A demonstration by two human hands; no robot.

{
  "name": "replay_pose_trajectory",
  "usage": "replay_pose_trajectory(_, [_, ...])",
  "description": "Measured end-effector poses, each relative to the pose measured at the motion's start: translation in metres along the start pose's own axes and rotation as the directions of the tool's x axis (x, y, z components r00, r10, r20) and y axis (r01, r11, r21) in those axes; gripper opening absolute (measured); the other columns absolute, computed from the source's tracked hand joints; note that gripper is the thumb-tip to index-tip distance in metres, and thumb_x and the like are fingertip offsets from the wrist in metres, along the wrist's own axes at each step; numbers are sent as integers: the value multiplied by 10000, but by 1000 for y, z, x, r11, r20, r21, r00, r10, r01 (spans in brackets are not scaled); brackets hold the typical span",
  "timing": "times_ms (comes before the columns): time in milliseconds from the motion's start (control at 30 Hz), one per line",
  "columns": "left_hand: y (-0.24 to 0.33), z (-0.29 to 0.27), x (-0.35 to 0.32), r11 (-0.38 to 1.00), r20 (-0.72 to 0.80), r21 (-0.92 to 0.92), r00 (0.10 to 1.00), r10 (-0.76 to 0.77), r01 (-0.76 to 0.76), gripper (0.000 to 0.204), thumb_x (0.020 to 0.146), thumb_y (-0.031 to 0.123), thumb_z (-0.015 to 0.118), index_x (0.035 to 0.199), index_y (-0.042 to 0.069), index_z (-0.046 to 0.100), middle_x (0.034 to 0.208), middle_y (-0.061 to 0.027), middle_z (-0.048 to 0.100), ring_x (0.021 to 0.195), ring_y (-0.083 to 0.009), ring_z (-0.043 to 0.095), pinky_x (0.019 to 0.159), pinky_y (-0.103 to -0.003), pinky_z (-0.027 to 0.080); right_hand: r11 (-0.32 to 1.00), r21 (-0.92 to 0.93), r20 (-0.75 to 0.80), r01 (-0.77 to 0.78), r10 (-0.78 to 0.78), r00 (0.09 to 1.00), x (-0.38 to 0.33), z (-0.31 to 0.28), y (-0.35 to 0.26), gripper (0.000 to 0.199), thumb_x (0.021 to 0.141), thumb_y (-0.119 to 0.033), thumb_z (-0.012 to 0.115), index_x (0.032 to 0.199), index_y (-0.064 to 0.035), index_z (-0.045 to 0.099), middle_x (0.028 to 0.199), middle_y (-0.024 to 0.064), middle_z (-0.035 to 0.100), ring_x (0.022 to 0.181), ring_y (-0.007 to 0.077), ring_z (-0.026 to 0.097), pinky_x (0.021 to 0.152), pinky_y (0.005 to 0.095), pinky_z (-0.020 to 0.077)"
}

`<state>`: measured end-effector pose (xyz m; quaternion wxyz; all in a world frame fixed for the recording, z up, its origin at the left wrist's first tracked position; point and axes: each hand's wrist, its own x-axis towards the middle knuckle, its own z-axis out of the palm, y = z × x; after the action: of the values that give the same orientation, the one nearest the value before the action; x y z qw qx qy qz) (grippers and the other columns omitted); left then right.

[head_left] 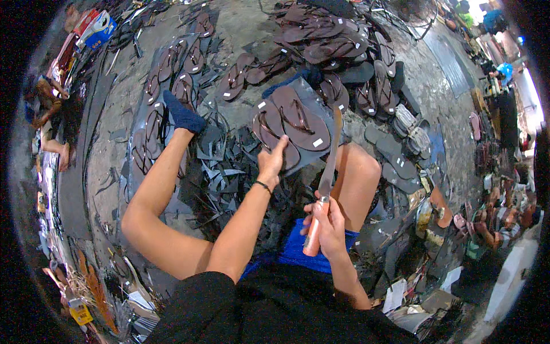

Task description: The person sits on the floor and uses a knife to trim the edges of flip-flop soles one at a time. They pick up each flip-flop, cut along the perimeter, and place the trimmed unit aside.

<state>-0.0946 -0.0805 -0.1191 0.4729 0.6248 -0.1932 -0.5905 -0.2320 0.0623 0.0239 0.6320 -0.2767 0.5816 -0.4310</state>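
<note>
My left hand [272,162] grips a pair of brown flip-flops [307,133] by the near end, thumb on top and fingers hidden below. Shiny dark straps cross both soles, and each bears small white stickers. The pair lies over a dark grey sheet [299,90] whose corners stick out past the soles. Upright in my right hand [331,222] is a long-bladed knife [330,172], its orange handle wrapped by my fingers. The blade points away from me, just right of the flip-flops and apart from them.
Black offcuts [220,166] litter the floor between my legs. A heap of finished-looking flip-flops [321,34] lies at the far side, with more pairs [172,63] at the left. Grey soles [395,155] lie right of my knee. Another person's leg [57,148] shows at far left.
</note>
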Motion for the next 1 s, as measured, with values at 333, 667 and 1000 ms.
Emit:
replay_pose_trajectory(333, [90, -51, 34, 972, 97, 187, 982, -163, 143, 446, 846, 337, 628, 1050, -58, 589, 981, -131, 648, 870, -232, 630, 760, -356, 503, 797, -580, 122, 167, -118, 985, -14, 14, 23, 358, 949, -270, 481, 1180, -5, 411, 770, 236, 610, 729, 441, 608, 625, 478, 468])
replay_pose_trajectory(667, [101, -56, 13, 974, 239, 182, 955, -176, 134, 471, 829, 384, 654, 993, -52, 587, 879, -84, 629, 721, -158, 596, 584, -283, 470, 757, -592, 228, 276, -172, 958, 53, 28, 14, 259, 925, -229, 498, 953, 0, 380, 716, 246, 602, 717, 470, 585, 609, 544, 448])
replay_pose_trajectory(1000, [78, -45, -3, 997, 170, 44, 983, -76, 69, 360, 861, 295, 627, 995, -39, 606, 883, -89, 659, 737, -189, 640, 628, -314, 523, 622, -713, 196, 325, -269, 943, 88, 42, 26, 283, 921, -242, 494, 936, 38, 455, 767, 256, 612, 734, 466, 588, 644, 553, 453])
